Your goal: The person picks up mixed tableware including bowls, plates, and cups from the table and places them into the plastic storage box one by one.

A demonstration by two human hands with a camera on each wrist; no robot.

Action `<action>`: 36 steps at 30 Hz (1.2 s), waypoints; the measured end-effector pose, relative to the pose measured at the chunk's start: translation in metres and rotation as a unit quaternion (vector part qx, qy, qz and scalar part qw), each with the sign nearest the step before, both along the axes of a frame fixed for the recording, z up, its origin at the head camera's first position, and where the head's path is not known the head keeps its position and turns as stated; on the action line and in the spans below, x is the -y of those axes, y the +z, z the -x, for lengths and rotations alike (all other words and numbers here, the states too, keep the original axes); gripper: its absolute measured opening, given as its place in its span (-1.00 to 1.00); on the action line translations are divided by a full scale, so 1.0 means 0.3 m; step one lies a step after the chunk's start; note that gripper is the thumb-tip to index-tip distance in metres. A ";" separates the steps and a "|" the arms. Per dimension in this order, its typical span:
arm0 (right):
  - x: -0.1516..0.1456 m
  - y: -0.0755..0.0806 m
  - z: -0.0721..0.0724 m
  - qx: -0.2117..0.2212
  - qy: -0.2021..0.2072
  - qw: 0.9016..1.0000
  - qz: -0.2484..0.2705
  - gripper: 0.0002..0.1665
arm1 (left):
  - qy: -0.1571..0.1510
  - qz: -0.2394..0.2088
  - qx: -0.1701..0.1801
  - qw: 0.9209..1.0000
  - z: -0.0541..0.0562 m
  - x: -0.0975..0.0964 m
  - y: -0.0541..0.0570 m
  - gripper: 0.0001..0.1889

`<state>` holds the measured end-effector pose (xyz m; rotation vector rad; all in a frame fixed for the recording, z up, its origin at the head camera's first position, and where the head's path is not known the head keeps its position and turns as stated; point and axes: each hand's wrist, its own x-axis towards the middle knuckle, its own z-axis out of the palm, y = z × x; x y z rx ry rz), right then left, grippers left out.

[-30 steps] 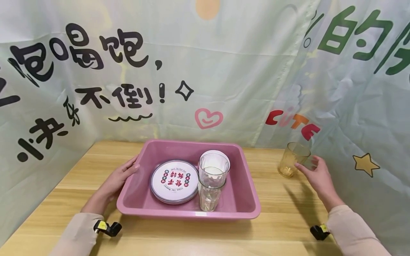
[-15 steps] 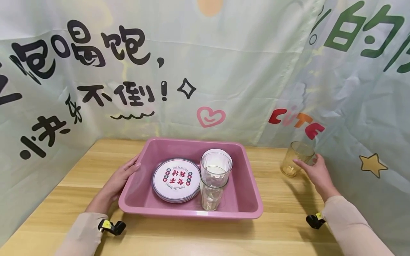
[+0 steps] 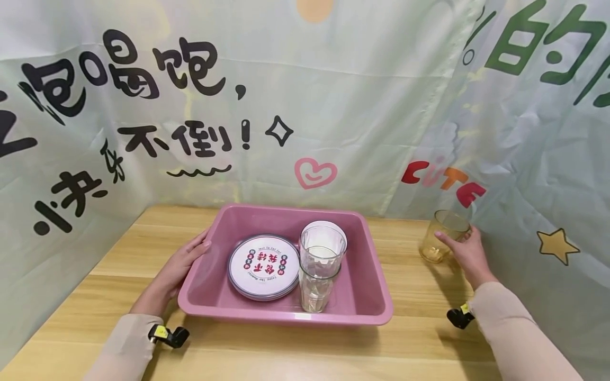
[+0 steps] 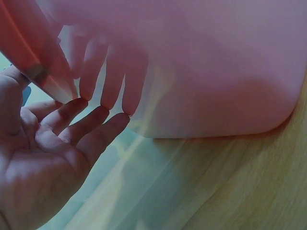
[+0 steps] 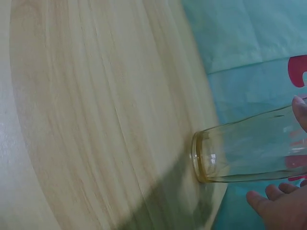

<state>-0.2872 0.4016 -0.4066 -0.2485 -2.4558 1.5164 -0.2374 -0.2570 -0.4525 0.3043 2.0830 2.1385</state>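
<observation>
In the head view my left hand (image 3: 181,264) lies along the left side of a pink plastic tub (image 3: 367,264). Its fingertips touch the tub's glossy outer wall (image 4: 216,72) in the left wrist view. At the right, my right hand (image 3: 467,256) is around an amber drinking glass (image 3: 436,246) that stands upright on the table. The thumb lies over the near side of the glass. In the right wrist view a small gap shows between the fingers (image 5: 276,199) and the glass wall. Inside the tub are a stack of printed white plates (image 3: 264,264) and stacked clear glasses (image 3: 316,288).
A white round piece (image 3: 329,227) shows behind the clear glasses in the tub. The wooden table (image 3: 267,352) runs back to a printed cloth backdrop (image 3: 362,106). Another cloth side (image 3: 548,174) stands close to the right hand and the amber glass.
My right hand has moved in around the amber glass, its fingers nearer the glass. The left hand stays at the tub, and the head view has shifted slightly.
</observation>
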 end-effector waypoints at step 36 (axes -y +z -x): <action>0.026 0.006 0.020 0.014 0.005 0.999 -0.042 0.31 | 0.003 0.002 0.003 1.000 0.001 0.001 -0.001 -0.36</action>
